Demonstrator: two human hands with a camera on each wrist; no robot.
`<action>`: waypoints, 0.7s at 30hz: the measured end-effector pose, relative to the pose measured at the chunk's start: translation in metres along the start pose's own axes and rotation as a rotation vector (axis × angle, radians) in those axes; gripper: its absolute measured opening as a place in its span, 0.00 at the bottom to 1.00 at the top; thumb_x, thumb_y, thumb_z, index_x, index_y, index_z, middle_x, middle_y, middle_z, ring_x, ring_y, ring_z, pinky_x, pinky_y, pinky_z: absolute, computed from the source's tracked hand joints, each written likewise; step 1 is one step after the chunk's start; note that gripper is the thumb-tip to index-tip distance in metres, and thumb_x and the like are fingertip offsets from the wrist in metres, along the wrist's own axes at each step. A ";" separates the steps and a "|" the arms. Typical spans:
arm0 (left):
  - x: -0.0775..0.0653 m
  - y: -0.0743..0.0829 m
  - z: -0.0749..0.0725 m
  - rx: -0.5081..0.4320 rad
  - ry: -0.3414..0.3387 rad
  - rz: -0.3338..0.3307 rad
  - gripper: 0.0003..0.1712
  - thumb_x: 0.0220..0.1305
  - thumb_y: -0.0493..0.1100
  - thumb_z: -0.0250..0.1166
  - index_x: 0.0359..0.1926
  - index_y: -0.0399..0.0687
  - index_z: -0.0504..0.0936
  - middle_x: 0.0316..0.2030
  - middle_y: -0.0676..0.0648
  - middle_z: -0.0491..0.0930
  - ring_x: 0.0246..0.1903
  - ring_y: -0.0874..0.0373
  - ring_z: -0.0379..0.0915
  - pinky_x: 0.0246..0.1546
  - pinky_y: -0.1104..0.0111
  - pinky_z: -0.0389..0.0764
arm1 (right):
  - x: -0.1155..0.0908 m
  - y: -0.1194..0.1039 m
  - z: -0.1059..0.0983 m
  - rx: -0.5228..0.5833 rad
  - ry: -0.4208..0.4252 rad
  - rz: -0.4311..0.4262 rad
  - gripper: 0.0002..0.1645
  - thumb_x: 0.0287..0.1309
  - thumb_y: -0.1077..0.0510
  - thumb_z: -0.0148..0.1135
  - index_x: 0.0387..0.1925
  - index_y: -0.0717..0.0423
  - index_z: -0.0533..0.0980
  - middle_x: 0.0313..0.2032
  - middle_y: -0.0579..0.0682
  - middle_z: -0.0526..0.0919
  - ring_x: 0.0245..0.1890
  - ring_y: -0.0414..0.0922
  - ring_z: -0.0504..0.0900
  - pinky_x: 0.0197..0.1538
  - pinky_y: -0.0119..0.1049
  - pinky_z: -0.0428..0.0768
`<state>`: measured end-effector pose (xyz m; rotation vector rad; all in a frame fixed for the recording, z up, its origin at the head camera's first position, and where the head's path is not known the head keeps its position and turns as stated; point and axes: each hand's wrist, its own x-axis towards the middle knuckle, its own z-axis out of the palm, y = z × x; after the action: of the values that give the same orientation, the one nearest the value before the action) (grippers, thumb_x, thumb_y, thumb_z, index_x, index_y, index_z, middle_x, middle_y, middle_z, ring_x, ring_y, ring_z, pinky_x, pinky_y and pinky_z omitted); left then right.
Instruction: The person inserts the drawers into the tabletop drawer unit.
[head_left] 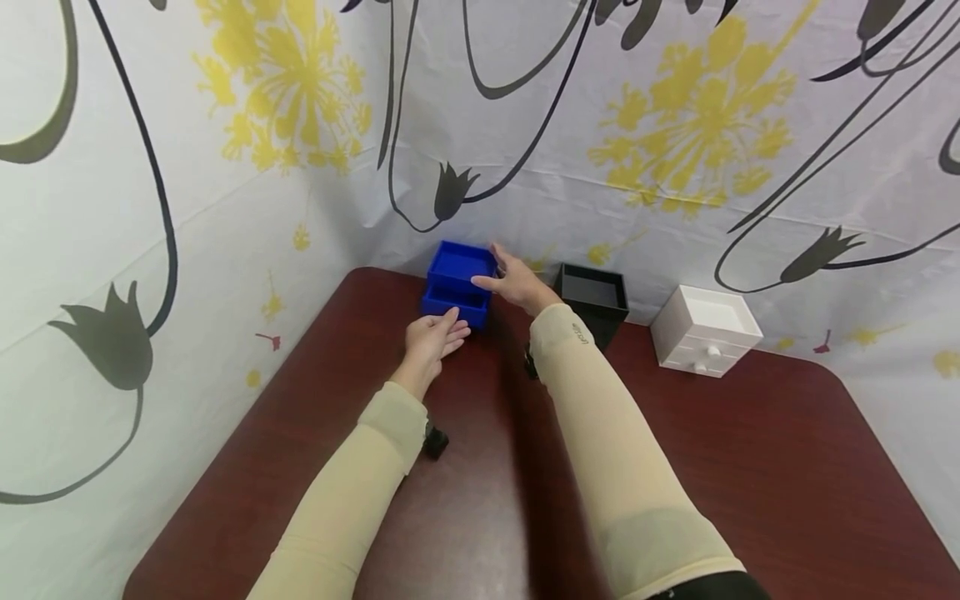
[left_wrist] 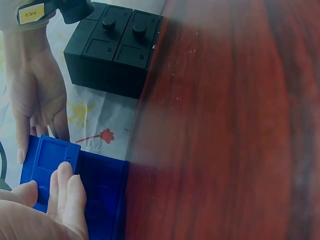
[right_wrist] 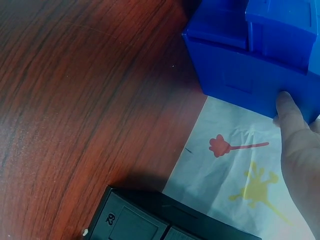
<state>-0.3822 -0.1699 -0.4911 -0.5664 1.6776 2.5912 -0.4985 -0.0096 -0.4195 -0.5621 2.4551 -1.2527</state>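
A small blue drawer cabinet (head_left: 459,260) stands at the table's far left corner. One drawer (head_left: 457,312) juts out from its front, dark inside. My left hand (head_left: 435,340) is at that drawer's front. In the left wrist view its fairly straight fingers lie against the drawer front (left_wrist: 52,150), and its thumb is beside the round knob (left_wrist: 43,189). My right hand (head_left: 517,282) rests against the cabinet's right side, thumb and fingers spread. In the right wrist view one finger presses the blue side wall (right_wrist: 240,80); the other fingers are mostly hidden.
A black cabinet (left_wrist: 107,42) with two knobbed drawers stands right of the blue one. Farther right is a white cabinet (head_left: 707,329) with knobs. All stand on a dark red-brown table (head_left: 480,500). A patterned cloth (head_left: 525,150) hangs behind the table.
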 end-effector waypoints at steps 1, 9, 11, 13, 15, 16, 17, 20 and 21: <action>0.000 0.000 0.000 0.001 0.002 0.002 0.21 0.70 0.49 0.67 0.51 0.35 0.79 0.47 0.37 0.86 0.46 0.51 0.87 0.47 0.64 0.85 | 0.000 0.000 0.000 0.003 -0.001 0.001 0.58 0.68 0.43 0.65 0.82 0.46 0.38 0.81 0.44 0.44 0.80 0.49 0.46 0.75 0.48 0.59; 0.001 0.000 0.002 0.026 0.004 0.006 0.21 0.70 0.50 0.67 0.51 0.36 0.80 0.46 0.38 0.87 0.45 0.52 0.87 0.47 0.64 0.85 | 0.001 0.003 0.001 0.005 0.000 0.008 0.58 0.67 0.42 0.65 0.82 0.45 0.38 0.81 0.43 0.44 0.80 0.48 0.45 0.75 0.47 0.59; 0.002 0.000 0.002 0.024 0.002 0.006 0.22 0.70 0.51 0.67 0.51 0.36 0.80 0.46 0.38 0.87 0.44 0.52 0.87 0.48 0.63 0.85 | 0.001 0.003 0.001 -0.001 0.002 0.010 0.58 0.67 0.42 0.65 0.82 0.45 0.38 0.81 0.43 0.44 0.80 0.48 0.45 0.75 0.47 0.59; 0.003 0.000 0.002 0.019 0.000 0.010 0.22 0.70 0.51 0.67 0.51 0.36 0.79 0.46 0.38 0.87 0.44 0.52 0.87 0.48 0.63 0.84 | 0.001 0.003 0.001 -0.003 0.005 0.008 0.58 0.67 0.42 0.65 0.82 0.45 0.38 0.81 0.43 0.45 0.80 0.48 0.46 0.75 0.47 0.58; 0.004 0.000 0.002 0.010 0.000 0.015 0.22 0.70 0.50 0.67 0.51 0.36 0.79 0.46 0.38 0.87 0.45 0.52 0.87 0.49 0.62 0.84 | 0.001 0.002 0.001 -0.007 0.007 0.004 0.58 0.67 0.43 0.65 0.82 0.46 0.39 0.81 0.44 0.45 0.80 0.49 0.46 0.75 0.47 0.58; 0.005 0.000 0.002 0.006 0.001 0.016 0.22 0.70 0.50 0.67 0.51 0.36 0.79 0.46 0.38 0.87 0.45 0.52 0.87 0.49 0.61 0.84 | 0.001 0.002 0.001 -0.009 0.007 0.001 0.58 0.67 0.43 0.65 0.82 0.46 0.39 0.81 0.44 0.45 0.80 0.49 0.46 0.75 0.47 0.58; 0.005 0.000 0.002 0.002 0.003 0.017 0.22 0.70 0.51 0.67 0.51 0.36 0.80 0.46 0.38 0.87 0.45 0.52 0.87 0.50 0.61 0.84 | 0.001 0.002 0.001 -0.010 0.005 -0.001 0.58 0.67 0.43 0.65 0.82 0.46 0.39 0.81 0.44 0.45 0.80 0.49 0.46 0.75 0.47 0.58; 0.007 0.000 0.003 -0.005 0.000 0.017 0.22 0.69 0.51 0.68 0.51 0.37 0.80 0.46 0.39 0.87 0.45 0.52 0.87 0.50 0.61 0.84 | 0.002 0.002 0.001 -0.001 0.003 0.001 0.58 0.67 0.43 0.65 0.82 0.46 0.38 0.81 0.44 0.44 0.80 0.49 0.46 0.75 0.47 0.58; 0.007 0.000 0.004 -0.006 -0.001 0.017 0.22 0.69 0.51 0.68 0.51 0.37 0.80 0.46 0.39 0.87 0.45 0.52 0.87 0.50 0.62 0.84 | 0.002 0.003 0.000 0.003 0.004 0.001 0.58 0.67 0.43 0.65 0.82 0.46 0.38 0.81 0.44 0.44 0.80 0.50 0.46 0.75 0.47 0.58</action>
<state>-0.3901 -0.1681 -0.4916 -0.5531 1.6829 2.6084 -0.5005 -0.0087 -0.4219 -0.5580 2.4563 -1.2576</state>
